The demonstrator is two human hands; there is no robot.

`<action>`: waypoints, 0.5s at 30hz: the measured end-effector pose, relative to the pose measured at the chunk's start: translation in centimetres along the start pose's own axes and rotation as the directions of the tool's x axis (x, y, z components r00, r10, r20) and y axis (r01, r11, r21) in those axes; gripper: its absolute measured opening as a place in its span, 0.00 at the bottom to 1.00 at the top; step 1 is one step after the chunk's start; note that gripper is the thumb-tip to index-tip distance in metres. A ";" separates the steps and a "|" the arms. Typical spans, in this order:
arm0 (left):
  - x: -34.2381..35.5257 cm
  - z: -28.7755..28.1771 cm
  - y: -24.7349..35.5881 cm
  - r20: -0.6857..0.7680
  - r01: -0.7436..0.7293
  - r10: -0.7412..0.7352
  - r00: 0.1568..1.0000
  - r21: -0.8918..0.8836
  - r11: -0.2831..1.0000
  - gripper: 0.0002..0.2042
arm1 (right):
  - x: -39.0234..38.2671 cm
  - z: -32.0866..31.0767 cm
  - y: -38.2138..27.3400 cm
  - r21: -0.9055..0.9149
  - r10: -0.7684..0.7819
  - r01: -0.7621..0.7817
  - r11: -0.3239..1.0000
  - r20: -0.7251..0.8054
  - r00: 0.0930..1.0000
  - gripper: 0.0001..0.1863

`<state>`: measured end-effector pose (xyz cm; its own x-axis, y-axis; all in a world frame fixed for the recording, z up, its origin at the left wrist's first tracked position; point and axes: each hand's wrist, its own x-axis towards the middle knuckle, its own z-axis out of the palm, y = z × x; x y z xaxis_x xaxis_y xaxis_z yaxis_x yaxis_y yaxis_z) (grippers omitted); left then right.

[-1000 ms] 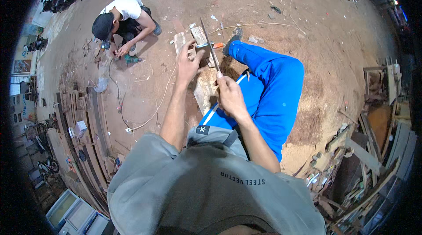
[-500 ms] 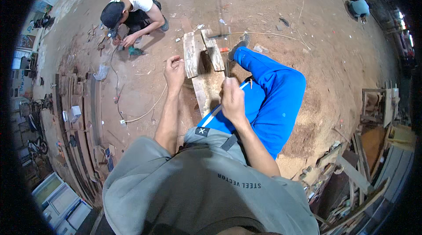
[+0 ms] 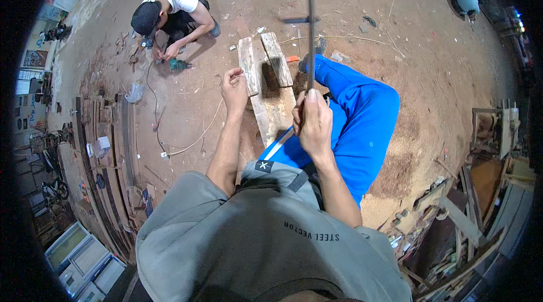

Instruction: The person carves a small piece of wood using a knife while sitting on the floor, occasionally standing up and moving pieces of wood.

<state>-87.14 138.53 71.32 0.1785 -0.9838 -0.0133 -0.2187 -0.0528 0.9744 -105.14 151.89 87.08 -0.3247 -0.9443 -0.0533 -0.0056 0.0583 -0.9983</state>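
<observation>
My right hand [image 3: 314,124] is wrapped round a long, thin, dark rod-like tool [image 3: 310,30], held upright in front of me; its upper end runs out of the view. Across it lies a blurred dark bar [image 3: 298,20], and I cannot tell whether the two are joined. My left hand [image 3: 233,84] is closed, fingertips pinched beside the left wooden block [image 3: 248,64]; anything in them is too small to make out. A second rough wooden block [image 3: 277,59] lies to its right. Both rest on a pale board [image 3: 277,112] dusted with sawdust, running toward my lap.
My leg in blue trousers [image 3: 362,115] is bent to the right. A co-worker [image 3: 175,8] crouches at far left by a green power tool [image 3: 179,64] and a cable [image 3: 150,90]. Stacked planks [image 3: 107,149] line the left, scrap wood [image 3: 452,211] the right. Another person [image 3: 466,2] is at far right.
The tool in my right hand has swung up toward me and now stands tall in the view. My left hand has shifted slightly right, closer to the left block.
</observation>
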 end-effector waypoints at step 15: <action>0.5 2.5 -7.2 -0.305 0.229 -0.293 0.906 -0.228 0.946 0.13 | 1.5 -0.2 4.3 -0.096 0.342 -0.345 0.934 -0.048 0.938 0.28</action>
<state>-87.91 138.01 63.74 0.5188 -0.8238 -0.2285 0.0521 -0.2363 0.9703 -105.83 150.79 82.66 -0.3524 -0.8506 -0.3903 0.0156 0.4116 -0.9112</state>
